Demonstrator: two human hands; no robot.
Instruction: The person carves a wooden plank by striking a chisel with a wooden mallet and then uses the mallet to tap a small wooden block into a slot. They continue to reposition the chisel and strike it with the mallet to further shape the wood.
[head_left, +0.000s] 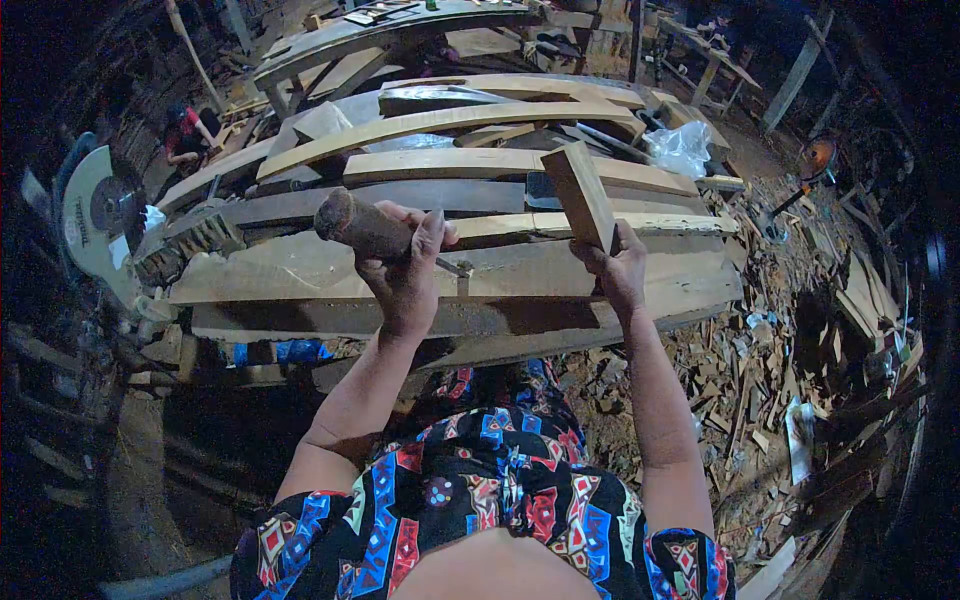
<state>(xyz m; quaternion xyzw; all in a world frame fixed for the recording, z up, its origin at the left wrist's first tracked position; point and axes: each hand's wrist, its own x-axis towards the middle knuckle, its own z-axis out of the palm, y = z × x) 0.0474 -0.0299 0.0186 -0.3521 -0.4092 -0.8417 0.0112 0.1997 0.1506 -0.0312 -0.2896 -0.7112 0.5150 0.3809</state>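
My left hand [405,265] is wrapped round a thick brown cylindrical tool handle [362,222], whose blunt end points up and left. A thin metal part [455,268] sticks out to the right of that hand. My right hand [615,265] grips the lower end of a flat rectangular wood block [580,195], held upright and leaning left. Both hands are above a bench of long planks [330,275], well apart from each other. My left palm and the full shape of the tool are partly hidden by the fingers.
Long curved wooden pieces [430,128] lie across the bench, with a clear plastic bag [680,148] at their right. A circular saw [100,215] stands at the left. Wood scraps [690,400] cover the ground at the right. Another person [188,135] crouches at the far left.
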